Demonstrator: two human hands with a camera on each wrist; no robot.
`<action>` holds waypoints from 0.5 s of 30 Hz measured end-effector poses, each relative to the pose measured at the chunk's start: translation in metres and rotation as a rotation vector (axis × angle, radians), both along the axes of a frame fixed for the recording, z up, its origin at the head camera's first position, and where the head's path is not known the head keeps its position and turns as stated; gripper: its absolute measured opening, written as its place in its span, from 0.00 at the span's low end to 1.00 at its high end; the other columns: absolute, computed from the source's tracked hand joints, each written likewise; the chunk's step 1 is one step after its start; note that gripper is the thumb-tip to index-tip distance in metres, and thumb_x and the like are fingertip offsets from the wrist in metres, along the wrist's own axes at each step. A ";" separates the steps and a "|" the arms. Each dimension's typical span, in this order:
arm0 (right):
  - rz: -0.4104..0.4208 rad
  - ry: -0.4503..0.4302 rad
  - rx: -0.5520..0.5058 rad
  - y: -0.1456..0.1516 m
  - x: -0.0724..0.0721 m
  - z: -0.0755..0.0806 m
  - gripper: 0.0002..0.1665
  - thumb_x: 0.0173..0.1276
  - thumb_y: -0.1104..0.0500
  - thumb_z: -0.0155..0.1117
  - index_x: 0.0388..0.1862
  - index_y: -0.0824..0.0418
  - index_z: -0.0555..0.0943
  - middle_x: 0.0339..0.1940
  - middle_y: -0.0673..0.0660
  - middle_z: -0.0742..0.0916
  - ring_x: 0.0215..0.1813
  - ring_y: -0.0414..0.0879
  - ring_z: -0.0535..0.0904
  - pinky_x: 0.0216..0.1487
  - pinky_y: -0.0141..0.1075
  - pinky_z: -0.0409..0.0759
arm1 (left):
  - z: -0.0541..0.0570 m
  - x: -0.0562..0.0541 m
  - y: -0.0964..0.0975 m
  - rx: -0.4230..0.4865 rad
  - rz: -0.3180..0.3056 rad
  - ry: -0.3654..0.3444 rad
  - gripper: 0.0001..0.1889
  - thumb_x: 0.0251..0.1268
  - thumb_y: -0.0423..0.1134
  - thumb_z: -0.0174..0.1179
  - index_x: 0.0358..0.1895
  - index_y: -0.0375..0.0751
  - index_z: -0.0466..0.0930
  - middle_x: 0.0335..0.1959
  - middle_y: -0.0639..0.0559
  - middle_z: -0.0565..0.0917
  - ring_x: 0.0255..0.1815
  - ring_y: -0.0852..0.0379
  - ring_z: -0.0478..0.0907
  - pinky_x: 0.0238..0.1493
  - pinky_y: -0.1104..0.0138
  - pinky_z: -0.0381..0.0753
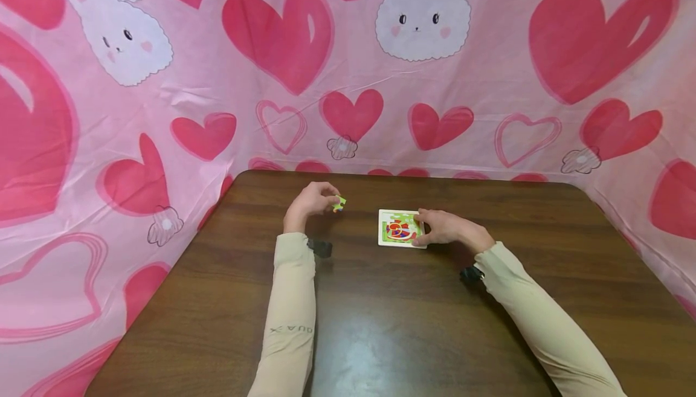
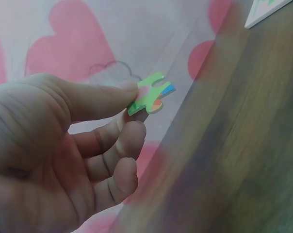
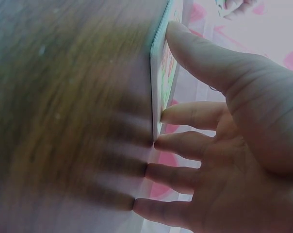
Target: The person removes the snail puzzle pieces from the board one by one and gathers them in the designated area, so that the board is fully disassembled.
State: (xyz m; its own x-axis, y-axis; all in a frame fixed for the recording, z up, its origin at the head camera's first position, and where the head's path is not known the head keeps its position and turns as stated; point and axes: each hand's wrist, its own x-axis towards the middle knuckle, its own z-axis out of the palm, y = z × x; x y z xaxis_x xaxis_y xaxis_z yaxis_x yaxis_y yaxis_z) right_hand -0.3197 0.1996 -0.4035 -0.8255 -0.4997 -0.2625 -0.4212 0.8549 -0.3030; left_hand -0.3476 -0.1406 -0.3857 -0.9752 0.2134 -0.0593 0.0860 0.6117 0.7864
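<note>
Between thumb and index finger, my left hand [image 1: 312, 202] pinches a small green puzzle piece [image 2: 149, 94] with pink, orange and blue patches. It is held above the table, left of the puzzle board, and the other fingers are loosely curled in the left wrist view. The puzzle board [image 1: 401, 242] lies flat, white-framed, with a red, blue and green picture. My right hand [image 1: 444, 228] spans the board's right end. In the right wrist view, its thumb and index fingertip touch the board [image 3: 158, 73], while the lower fingertips rest on the table beside it.
A dark brown wooden table [image 1: 359, 306] lies under both hands. Behind it and along its sides hangs a pink cloth [image 1: 380, 74] with hearts and bunnies. Each wrist carries a black strap [image 1: 319, 248].
</note>
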 end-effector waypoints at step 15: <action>-0.003 0.001 0.012 0.000 -0.001 -0.001 0.47 0.63 0.41 0.68 0.72 0.66 0.66 0.75 0.71 0.64 0.75 0.68 0.60 0.73 0.59 0.59 | -0.014 -0.001 -0.031 0.064 0.122 -0.095 0.12 0.68 0.40 0.62 0.50 0.38 0.80 0.36 0.46 0.83 0.33 0.52 0.77 0.33 0.64 0.78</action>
State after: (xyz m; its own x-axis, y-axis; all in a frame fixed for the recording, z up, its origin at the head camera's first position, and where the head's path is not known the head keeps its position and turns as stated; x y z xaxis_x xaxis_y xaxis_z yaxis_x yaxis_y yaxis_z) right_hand -0.3207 0.1992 -0.4043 -0.8272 -0.4939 -0.2679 -0.4186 0.8598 -0.2925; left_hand -0.3482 -0.1719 -0.3998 -0.9846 0.1003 -0.1431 -0.0627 0.5618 0.8249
